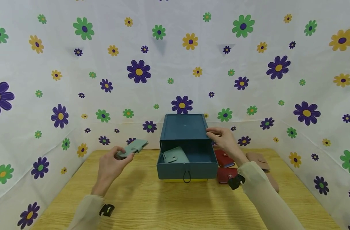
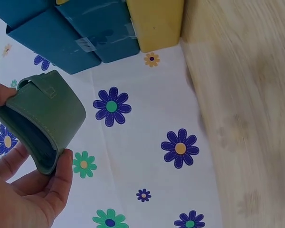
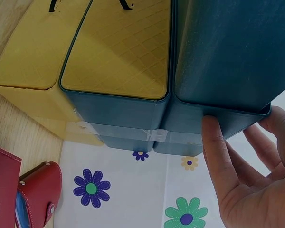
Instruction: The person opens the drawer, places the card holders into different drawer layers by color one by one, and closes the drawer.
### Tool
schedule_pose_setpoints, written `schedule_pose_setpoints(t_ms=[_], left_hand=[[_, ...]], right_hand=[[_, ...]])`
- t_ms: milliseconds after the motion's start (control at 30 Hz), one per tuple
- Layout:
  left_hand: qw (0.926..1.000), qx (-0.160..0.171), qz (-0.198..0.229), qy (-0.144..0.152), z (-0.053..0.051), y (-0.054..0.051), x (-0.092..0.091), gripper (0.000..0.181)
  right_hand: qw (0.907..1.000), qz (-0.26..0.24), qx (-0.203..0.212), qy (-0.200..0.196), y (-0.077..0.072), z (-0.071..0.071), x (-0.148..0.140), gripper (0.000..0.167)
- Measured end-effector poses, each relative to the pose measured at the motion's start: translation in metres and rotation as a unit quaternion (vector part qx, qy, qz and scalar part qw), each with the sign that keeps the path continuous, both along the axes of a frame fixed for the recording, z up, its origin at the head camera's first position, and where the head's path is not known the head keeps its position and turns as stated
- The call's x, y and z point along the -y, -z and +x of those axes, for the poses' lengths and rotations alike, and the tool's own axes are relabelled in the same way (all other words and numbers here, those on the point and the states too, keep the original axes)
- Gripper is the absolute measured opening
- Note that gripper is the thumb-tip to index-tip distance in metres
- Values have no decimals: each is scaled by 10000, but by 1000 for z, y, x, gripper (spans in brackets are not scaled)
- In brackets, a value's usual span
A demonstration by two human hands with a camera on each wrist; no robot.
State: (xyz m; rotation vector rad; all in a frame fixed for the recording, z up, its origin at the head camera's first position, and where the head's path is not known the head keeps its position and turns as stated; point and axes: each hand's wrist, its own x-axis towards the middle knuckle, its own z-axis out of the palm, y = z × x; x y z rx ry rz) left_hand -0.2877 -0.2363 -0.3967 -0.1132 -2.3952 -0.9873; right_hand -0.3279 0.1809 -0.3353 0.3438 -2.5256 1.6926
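Lower left: left hand (image 1: 110, 164), fingers pinching green wallet (image 1: 135, 146) by opposite edges; probably light, supple, best held there. Centre right: right hand (image 1: 225, 140), fingers parted, touching drawer unit (image 1: 184, 126).

Before you, and also at your left and right, hangs a white cloth (image 1: 169, 92) printed with purple flowers (image 1: 138, 72), green flowers (image 1: 243, 26) and yellow flowers (image 1: 190, 41) of different sizes, with some soft folds and one long crease low along its back part. Below you there is a table (image 1: 152, 207) with a light, yellowish wood grain, and the cloth meets its edge, as you can notice in both wrist views. The light around you is soft and rather even, leaving only faint, blurred shadows (image 1: 133, 172) on the wood.
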Motion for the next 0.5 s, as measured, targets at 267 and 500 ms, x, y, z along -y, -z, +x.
schedule_pose_setpoints(t_ms=[267, 500], left_hand=[[9987, -459, 207, 76, 4, -12, -13, 32], [9960, -805, 371, 115, 9, -19, -23, 28]], right_hand=[[10000, -14, 10, 15, -1, 0, -2, 41], [10000, 76, -46, 4, 1, -1, -1, 40]])
